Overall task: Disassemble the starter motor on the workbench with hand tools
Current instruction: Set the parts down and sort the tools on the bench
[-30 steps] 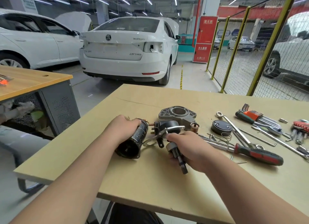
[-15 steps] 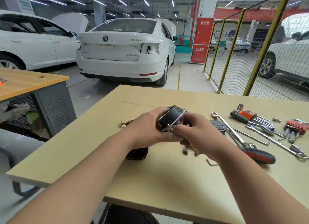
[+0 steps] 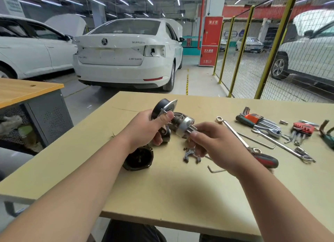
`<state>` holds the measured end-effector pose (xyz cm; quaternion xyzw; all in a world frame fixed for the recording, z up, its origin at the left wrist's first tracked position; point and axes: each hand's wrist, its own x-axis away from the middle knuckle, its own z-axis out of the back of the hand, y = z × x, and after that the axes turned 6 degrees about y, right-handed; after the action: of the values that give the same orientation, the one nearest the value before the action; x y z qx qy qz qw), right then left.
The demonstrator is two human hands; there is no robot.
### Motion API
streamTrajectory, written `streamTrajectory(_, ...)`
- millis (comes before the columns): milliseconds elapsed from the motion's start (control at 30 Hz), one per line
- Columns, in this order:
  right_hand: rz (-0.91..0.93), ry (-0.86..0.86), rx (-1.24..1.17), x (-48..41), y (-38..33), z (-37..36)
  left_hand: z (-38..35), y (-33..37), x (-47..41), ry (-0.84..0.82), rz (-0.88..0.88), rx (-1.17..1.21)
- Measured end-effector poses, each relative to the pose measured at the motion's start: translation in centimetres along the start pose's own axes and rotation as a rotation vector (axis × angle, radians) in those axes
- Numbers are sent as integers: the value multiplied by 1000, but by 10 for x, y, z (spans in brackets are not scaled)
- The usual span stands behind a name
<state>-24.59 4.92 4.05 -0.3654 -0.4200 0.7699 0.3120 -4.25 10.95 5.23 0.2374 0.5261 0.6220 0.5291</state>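
Observation:
My left hand [image 3: 146, 129] holds a black round gear housing with a metal flange [image 3: 164, 107] lifted above the workbench [image 3: 162, 187]. My right hand [image 3: 211, 142] grips the shaft end of a silver drive pinion assembly [image 3: 183, 127], just apart from the housing. The black motor body [image 3: 138, 158] lies open-ended on the bench under my left wrist. A dark fork lever [image 3: 189, 156] lies below my right fingers. The grey aluminium nose housing [image 3: 178, 115] sits behind the held parts, mostly hidden.
Right of my hands lie a long combination wrench [image 3: 233, 131], a red-handled screwdriver [image 3: 265, 159], hex key sets [image 3: 260, 121], a second spanner [image 3: 289, 147] and a loose hex key [image 3: 215, 169]. A second bench [image 3: 27, 90] stands left. White cars are parked beyond.
Both hands have risen from the bench with the assembly. The pinion assembly in my right hand has come out of the black housing in my left, and the fork lever now lies on the bench.

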Motion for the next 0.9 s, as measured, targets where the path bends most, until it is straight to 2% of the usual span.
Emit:
streamTrajectory(100,-2,20,174,10,2,-7,0,0,-8,-85,12,-209)
streamTrajectory(200,-130,-54,229,28,9,-23,-1,1,-19,-242,64,-389)
streamTrajectory(300,-219,-47,319,41,12,-37,-10,4,-29,-349,138,-624)
streamTrajectory(433,-252,-18,375,36,10,-43,-26,8,-44,-294,-21,-1032)
streamTrajectory(600,-203,-4,603,23,15,-56,-37,2,-50,-198,-161,-1155)
streamTrajectory(733,-163,91,732,19,22,-64,-36,-12,-47,-158,-191,-1075)
streamTrajectory(900,-93,154,844,7,25,-69,-35,-15,-54,-252,-267,-1393)
